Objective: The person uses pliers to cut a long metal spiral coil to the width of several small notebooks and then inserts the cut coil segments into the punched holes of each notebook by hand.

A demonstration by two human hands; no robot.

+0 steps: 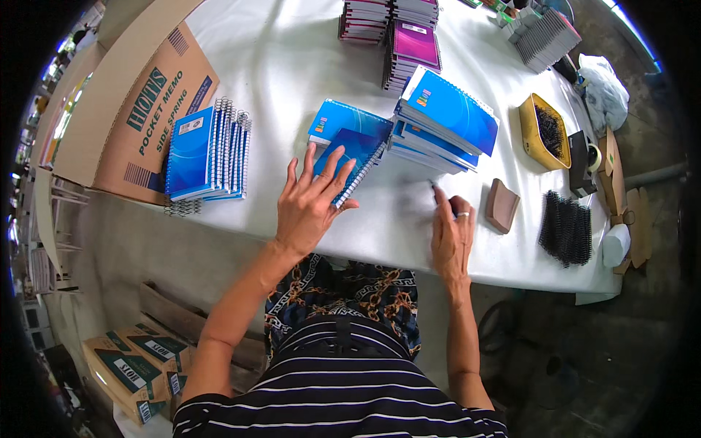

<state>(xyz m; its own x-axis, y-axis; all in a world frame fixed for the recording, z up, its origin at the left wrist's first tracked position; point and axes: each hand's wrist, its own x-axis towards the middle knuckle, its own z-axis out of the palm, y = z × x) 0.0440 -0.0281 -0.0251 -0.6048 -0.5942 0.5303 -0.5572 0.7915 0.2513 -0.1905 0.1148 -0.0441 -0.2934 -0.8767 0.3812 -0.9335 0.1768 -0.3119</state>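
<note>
Now I see two hands among blue notebooks
Left hand (310,204) spread flat on one blue notebook (350,162); right hand (453,235) pinches one thin tool (432,185)

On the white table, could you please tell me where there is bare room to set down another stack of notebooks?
The widest bare patch of the table lies between the cardboard box and the purple notebook stacks. A smaller strip runs along the near edge, between the right hand and the brown block. The right end is crowded: yellow tray, black spiral coils.
</note>
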